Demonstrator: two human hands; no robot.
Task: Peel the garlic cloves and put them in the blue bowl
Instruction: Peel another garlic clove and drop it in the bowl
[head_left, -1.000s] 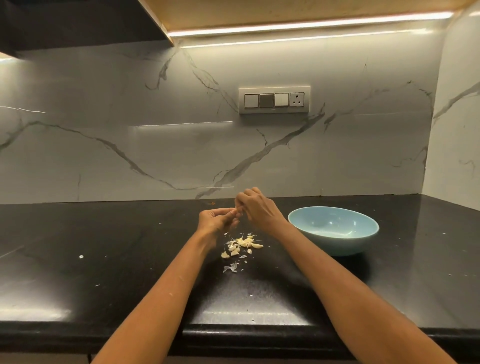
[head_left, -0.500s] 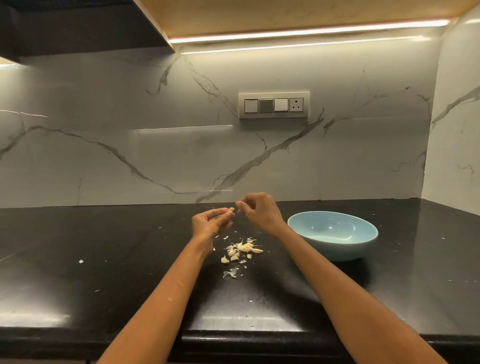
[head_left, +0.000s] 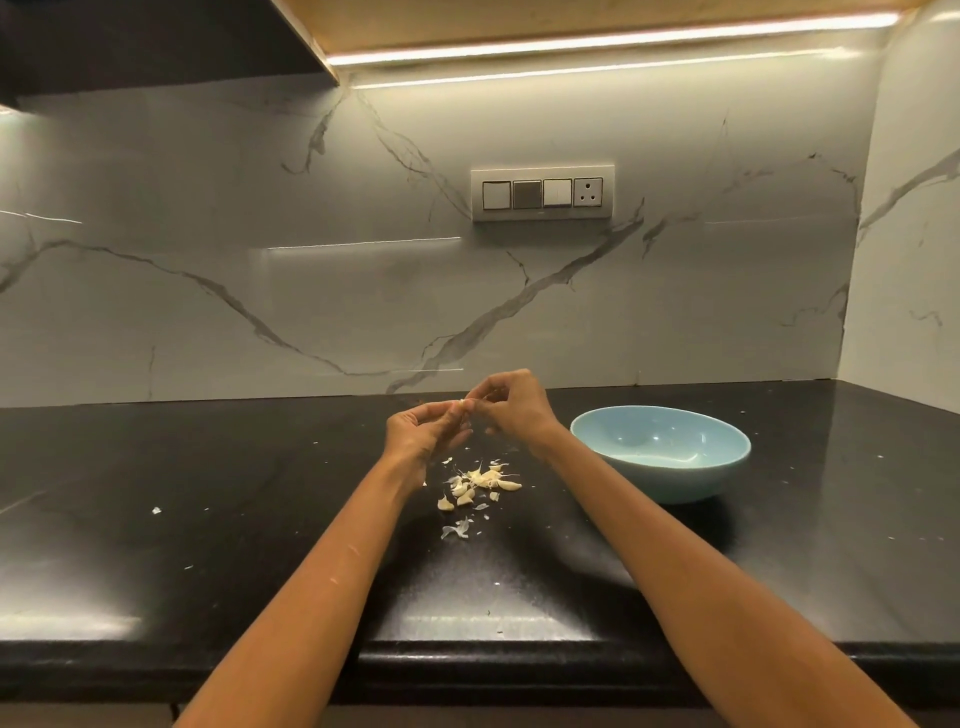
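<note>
My left hand (head_left: 423, 434) and my right hand (head_left: 511, 405) meet above the black counter (head_left: 208, 519), fingertips together. Between them they pinch a small pale garlic clove (head_left: 462, 402), mostly hidden by the fingers. Below the hands lies a small heap of garlic cloves and papery skins (head_left: 480, 483). The blue bowl (head_left: 662, 452) stands to the right of the heap, close to my right wrist; it looks bare inside.
Loose skin flakes (head_left: 457, 530) lie in front of the heap, and one scrap (head_left: 156, 511) far left. A marble wall with a switch panel (head_left: 543, 193) rises behind. A side wall (head_left: 904, 260) closes the right. The counter's front edge (head_left: 493, 660) runs near me.
The hands drew slightly apart half a second ago and have closed together again on the clove, a little higher above the counter. Heap and bowl have not moved.
</note>
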